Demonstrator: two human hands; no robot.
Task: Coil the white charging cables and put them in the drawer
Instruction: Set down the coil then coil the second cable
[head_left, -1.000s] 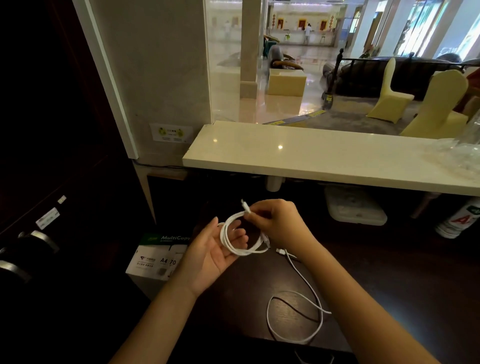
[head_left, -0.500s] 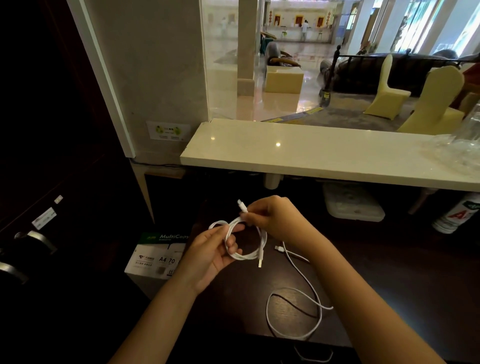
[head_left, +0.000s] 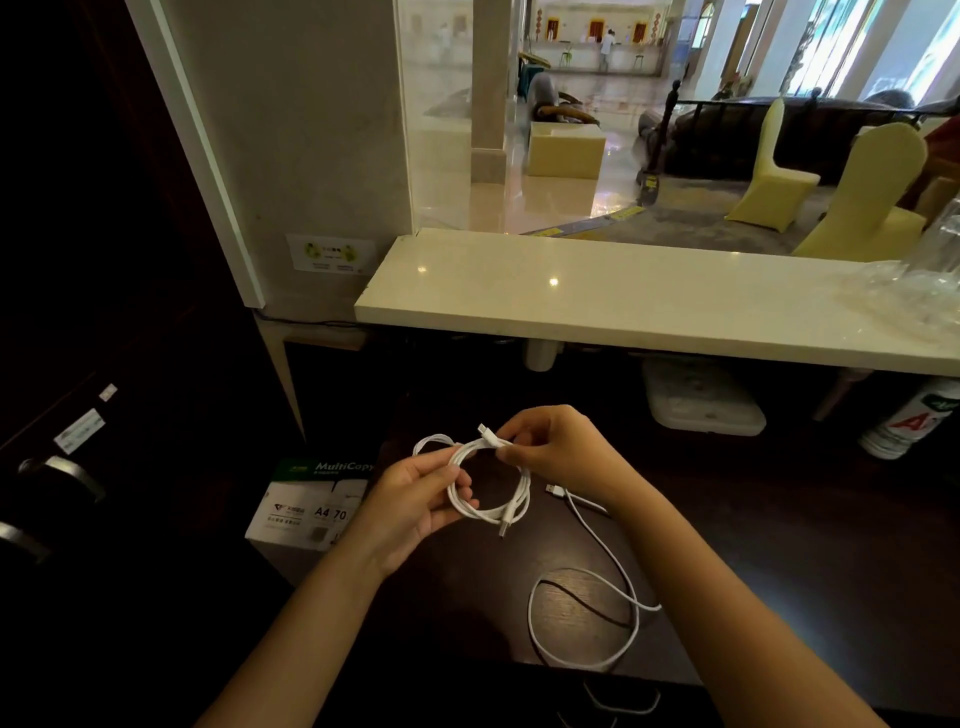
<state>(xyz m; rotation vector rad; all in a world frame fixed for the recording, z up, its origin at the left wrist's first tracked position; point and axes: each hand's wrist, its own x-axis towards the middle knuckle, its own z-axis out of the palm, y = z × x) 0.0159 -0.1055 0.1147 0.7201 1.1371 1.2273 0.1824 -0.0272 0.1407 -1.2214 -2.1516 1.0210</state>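
A white charging cable (head_left: 511, 506) is wound into a small coil held above the dark desk (head_left: 779, 545). My left hand (head_left: 410, 506) grips the coil's left side with curled fingers. My right hand (head_left: 553, 449) pinches the cable near its small plug end, which sticks up at the coil's top. The other plug hangs down at the coil's bottom. A second white cable (head_left: 587, 608) lies loose on the desk in an open loop, its plug pointing toward my right wrist. No drawer front is clearly visible, apart from metal handles (head_left: 67, 475) at the dark left.
A pale stone counter (head_left: 623, 296) runs across above the desk. A ream box of A4 paper (head_left: 311, 506) stands left of the desk. A white flat box (head_left: 701, 397) and a rolled item (head_left: 904, 423) sit under the counter. Clear plastic wrap (head_left: 914, 291) lies on the counter's right.
My left hand has closed from an open palm onto the coil's left side. The coil has tightened, with one plug now hanging at its bottom. The loose cable has not moved.
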